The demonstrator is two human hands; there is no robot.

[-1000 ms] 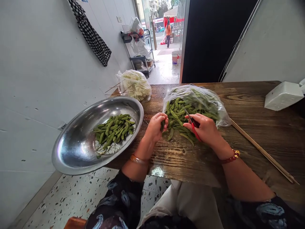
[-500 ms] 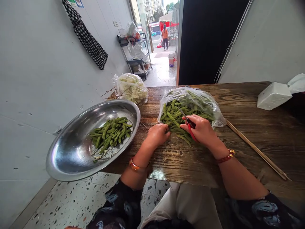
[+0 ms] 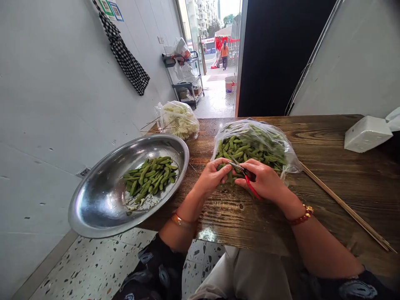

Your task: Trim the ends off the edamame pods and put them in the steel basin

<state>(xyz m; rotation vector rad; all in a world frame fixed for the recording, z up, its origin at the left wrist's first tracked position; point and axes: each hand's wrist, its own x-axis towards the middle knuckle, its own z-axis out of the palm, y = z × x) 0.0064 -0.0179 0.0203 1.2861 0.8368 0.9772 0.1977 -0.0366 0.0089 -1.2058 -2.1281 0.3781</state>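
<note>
My left hand is closed in a pinch on an edamame pod, mostly covered by the fingers. Wrapped around red-handled scissors, my right hand brings their blades close to the left fingertips. Just behind both hands, a clear plastic bag lies on its side with its mouth towards me, full of green edamame pods. To the left, a wide steel basin holds a heap of pods and a few small trimmed bits.
The dark wooden table carries a bag of cauliflower at the back left, thin wooden skewers at the right and a white tissue box at the far right. Beyond the doorway stand a cart and a person.
My left hand has lifted from the tabletop beside the pods and turned, now showing a pod at its fingertips. The scissors' blades have swung down towards it. The view has shifted slightly.
</note>
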